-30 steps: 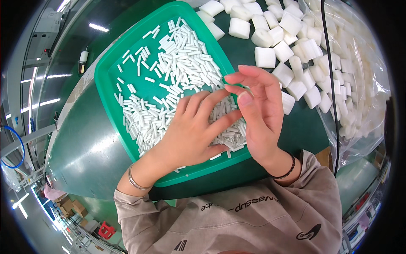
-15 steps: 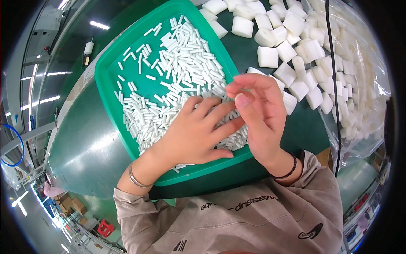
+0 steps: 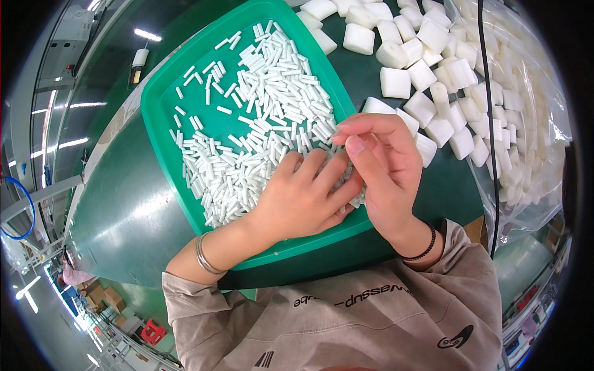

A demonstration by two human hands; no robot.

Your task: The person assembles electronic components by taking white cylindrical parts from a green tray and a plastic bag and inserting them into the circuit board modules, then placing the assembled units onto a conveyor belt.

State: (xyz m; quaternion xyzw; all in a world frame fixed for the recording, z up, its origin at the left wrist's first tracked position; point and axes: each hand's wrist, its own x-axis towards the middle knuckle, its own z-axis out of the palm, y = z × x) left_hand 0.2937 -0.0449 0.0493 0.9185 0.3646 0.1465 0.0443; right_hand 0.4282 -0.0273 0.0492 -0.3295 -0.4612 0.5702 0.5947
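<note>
Both hands are barely shifting: left hand (image 3: 303, 201) lying flat on white sticks (image 3: 260, 136), right hand (image 3: 380, 164) pinching some at 3 o'clock in the green tray (image 3: 162, 133).

Single head-worn fisheye view, looking steeply down, close over green tray (image 3: 162, 133) on table (image 3: 117, 210).

Dark green worktop (image 3: 124, 210), glossy, seen from above w/ edges bent by the lens. Lying directly on it: a bright green shallow tray (image 3: 162, 133) at centre, set at an angle and holding a heap of small white rod-shaped pieces (image 3: 266, 130); to the tray's upper right, loose white foam blocks (image 3: 427, 68) scattered close together, some touching. At far right a clear plastic bag (image 3: 532, 154) w/ more blocks rests at the worktop's edge.
</note>
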